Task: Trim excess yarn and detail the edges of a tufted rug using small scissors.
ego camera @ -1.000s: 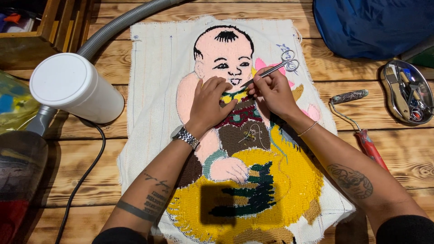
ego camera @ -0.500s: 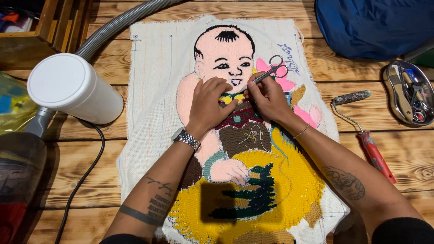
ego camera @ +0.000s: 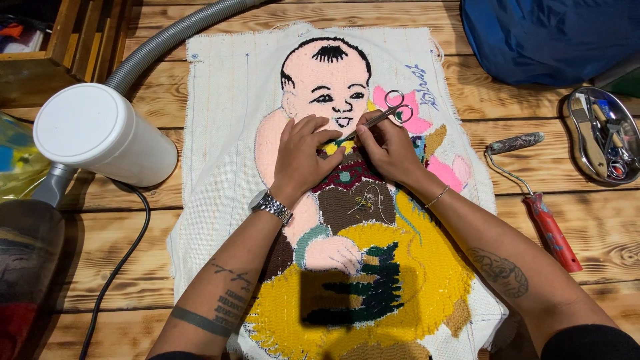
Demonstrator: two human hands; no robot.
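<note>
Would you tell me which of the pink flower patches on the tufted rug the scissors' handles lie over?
The upper pink flower patch beside the face; the lower one lies clear of the small metal scissors.

Just beyond the fingertips of both hands the tufted rug (ego camera: 220, 133) lies flat and open, so passing there is free. Left of the left hand's (ego camera: 301, 157) fingers, the white cylinder (ego camera: 100, 137) and grey hose (ego camera: 167, 37) block the way. Right of the right hand's (ego camera: 390, 148) fingers stand the paint roller (ego camera: 533, 193) and metal tray (ego camera: 603, 133), with bare boards between.
</note>
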